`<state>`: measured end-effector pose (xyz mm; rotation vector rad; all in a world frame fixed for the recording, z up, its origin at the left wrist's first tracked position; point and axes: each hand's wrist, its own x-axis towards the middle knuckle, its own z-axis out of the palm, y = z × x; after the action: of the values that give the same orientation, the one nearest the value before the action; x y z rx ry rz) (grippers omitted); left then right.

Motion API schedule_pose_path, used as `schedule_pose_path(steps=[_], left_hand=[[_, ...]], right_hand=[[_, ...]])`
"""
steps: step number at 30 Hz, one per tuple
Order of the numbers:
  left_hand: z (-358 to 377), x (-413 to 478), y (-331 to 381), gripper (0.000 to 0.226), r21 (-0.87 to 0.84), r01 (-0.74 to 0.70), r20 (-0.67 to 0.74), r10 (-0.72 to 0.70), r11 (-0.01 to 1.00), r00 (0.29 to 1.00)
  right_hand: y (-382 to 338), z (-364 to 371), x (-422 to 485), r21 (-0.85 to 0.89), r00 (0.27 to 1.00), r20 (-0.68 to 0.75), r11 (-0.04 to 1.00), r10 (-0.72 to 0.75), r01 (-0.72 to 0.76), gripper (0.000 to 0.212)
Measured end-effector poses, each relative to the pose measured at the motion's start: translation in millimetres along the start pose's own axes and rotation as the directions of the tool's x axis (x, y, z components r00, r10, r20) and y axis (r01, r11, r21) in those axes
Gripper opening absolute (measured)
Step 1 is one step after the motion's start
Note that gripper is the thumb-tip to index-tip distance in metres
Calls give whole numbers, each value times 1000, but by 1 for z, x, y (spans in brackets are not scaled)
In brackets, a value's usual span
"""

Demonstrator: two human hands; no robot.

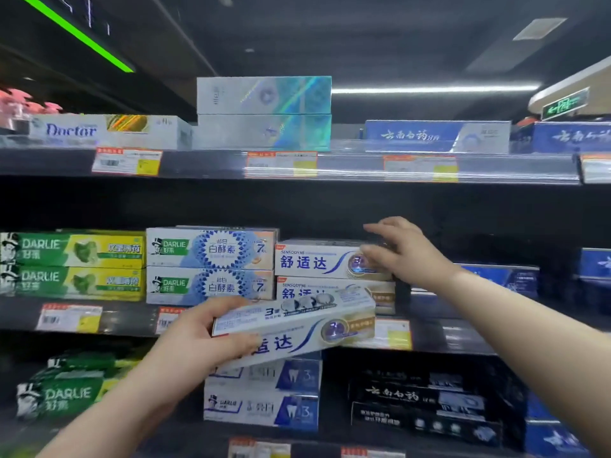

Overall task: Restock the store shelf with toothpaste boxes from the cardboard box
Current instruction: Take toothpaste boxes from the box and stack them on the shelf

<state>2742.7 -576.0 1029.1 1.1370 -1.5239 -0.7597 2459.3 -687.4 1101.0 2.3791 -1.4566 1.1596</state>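
Your left hand [198, 338] grips a white Sensodyne box [297, 325] by its left end, fingers curled round it, and holds it tilted in front of the middle shelf [129, 320]. Your right hand [403, 252] clasps the right end of the top box [314, 261] in the two-high Sensodyne stack there, just beside the Darlie boxes [211, 249].
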Motion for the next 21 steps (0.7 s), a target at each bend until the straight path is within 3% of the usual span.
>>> schedule_pose_path(steps=[5,12,17,21], left_hand=[[13,43,22,32,69,-76,48,72,995,996],[36,78,23,34,142,-62,159,39,988,986],[50,74,24,49,358,-103,-23,119,928,993],[55,69,22,56,486,-164,-61,220,858,974]], right_hand=[[10,-27,-15,10,987,-158,999,43,-42,33],[21,-30,-46,14,991,-129,1000,27,-25,27],[24,-19,-56,-6,998,-63,1000,8,-8,32],[24,-16,-56,15,999,-33,1000,12,-12,39]])
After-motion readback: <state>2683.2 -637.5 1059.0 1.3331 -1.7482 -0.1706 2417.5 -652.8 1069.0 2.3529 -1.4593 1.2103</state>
